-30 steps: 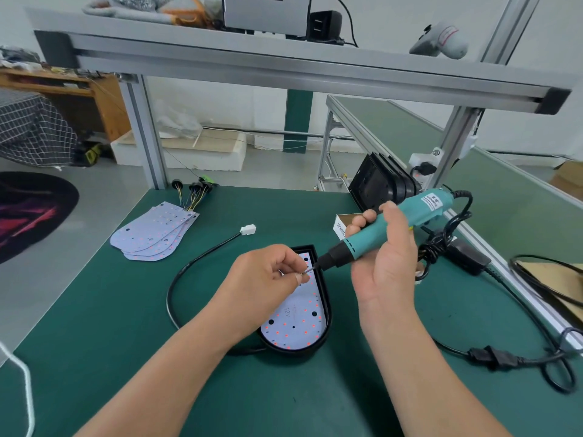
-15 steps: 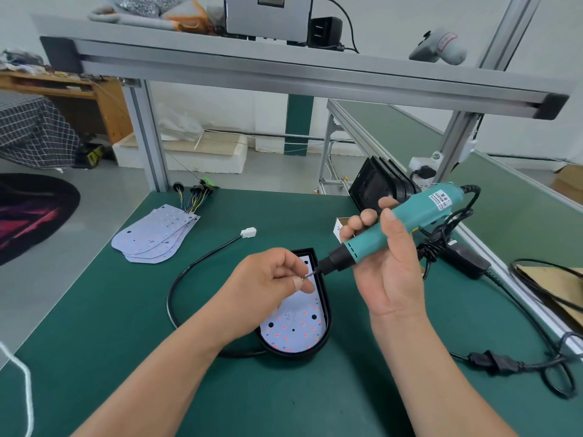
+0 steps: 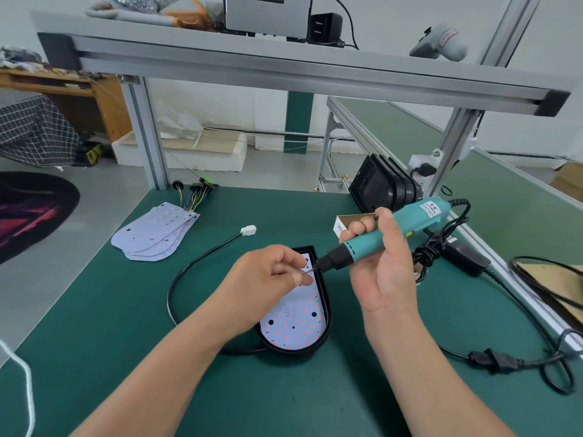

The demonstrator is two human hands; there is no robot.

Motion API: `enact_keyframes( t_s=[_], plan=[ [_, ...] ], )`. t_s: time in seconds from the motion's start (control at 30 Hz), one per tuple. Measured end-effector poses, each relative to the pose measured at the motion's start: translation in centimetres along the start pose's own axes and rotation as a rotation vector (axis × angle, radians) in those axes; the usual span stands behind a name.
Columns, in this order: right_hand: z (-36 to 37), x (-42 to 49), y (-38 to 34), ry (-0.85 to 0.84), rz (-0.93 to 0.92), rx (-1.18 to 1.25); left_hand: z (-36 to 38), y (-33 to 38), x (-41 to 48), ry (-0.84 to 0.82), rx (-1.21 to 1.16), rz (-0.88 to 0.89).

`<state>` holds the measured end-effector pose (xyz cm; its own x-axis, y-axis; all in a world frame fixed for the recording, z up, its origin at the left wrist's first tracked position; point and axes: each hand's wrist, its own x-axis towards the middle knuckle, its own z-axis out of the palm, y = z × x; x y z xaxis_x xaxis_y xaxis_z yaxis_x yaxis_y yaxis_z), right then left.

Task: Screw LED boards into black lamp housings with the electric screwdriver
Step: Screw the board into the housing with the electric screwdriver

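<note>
The left hand [image 3: 268, 275] covers the upper left part of the LED board [image 3: 296, 323], and its thumb and forefinger are pinched together at the bit tip of the electric screwdriver [image 3: 388, 231]; whatever they pinch is too small to make out. The board lies inside the black lamp housing [image 3: 326, 310] at the centre of the frame, on the green table [image 3: 94, 342]. "12V" can be read on the board beside its red dots. The right hand [image 3: 385, 266] is wrapped around the teal body of the screwdriver, which slants down toward the left; a white label near its rear end carries print too small to read. Behind the fingers a small open cardboard box [image 3: 342, 223] is mostly hidden, showing only the letters "SP". A stack of spare LED boards [image 3: 154, 234] lies at centre left, well apart from the housing, with a bundle of wires just above it. More black housings [image 3: 381, 187] lean at the table's far right edge. The housing's black cable [image 3: 189, 272] loops left and ends in a white connector [image 3: 248, 230]. A power cord [image 3: 504, 361] trails along the right edge. The lower part of the table is open, crossed only by both forearms.
</note>
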<state>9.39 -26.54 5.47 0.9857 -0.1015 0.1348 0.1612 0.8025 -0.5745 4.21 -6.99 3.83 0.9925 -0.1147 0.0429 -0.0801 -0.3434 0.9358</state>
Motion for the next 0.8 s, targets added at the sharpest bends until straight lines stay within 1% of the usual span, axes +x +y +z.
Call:
enact_keyframes(
  t_s=[0.2, 0.27, 0.3, 0.37, 0.43, 0.47, 0.5, 0.57, 0.63, 0.73, 0.8],
  plan=[
    [0.1, 0.1, 0.0, 0.043, 0.017, 0.039, -0.4, -0.3, -0.1, -0.054, -0.059, 0.016],
    [0.1, 0.1, -0.1, 0.045, 0.012, 0.042, -0.5, -0.2, 0.1, -0.035, -0.081, 0.018],
    [0.1, 0.1, -0.1, 0.046, 0.011, 0.045, -0.6, -0.1, 0.2, 0.014, -0.093, 0.02],
    [0.1, 0.0, -0.2, 0.043, 0.014, 0.048, -1.3, 0.0, 0.4, 0.203, -0.074, 0.017],
    [0.0, 0.1, -0.2, 0.03, 0.024, 0.049, -2.4, -0.3, 0.7, 0.397, 0.137, -0.042],
    [-0.1, 0.1, -0.2, 0.02, 0.031, 0.046, -2.8, -0.5, 0.7, 0.431, 0.26, -0.1],
    [-0.1, 0.1, -0.1, 0.01, 0.041, 0.04, -3.0, -0.7, 0.6, 0.426, 0.358, -0.168],
    [-0.1, -0.1, 0.1, -0.017, 0.066, 0.021, -2.9, -1.0, 0.4, 0.356, 0.493, -0.281],
    [-0.2, -0.2, 0.4, -0.05, 0.1, 0.002, -2.2, -1.4, 0.4, 0.292, 0.556, -0.314],
    [-0.3, -0.2, 0.6, -0.094, 0.141, -0.046, -1.6, -1.8, 0.6, 0.251, 0.584, -0.317],
    [-0.3, -0.3, 0.8, -0.125, 0.155, -0.077, -1.7, -2.1, 0.8, 0.245, 0.486, -0.31]
  ],
)
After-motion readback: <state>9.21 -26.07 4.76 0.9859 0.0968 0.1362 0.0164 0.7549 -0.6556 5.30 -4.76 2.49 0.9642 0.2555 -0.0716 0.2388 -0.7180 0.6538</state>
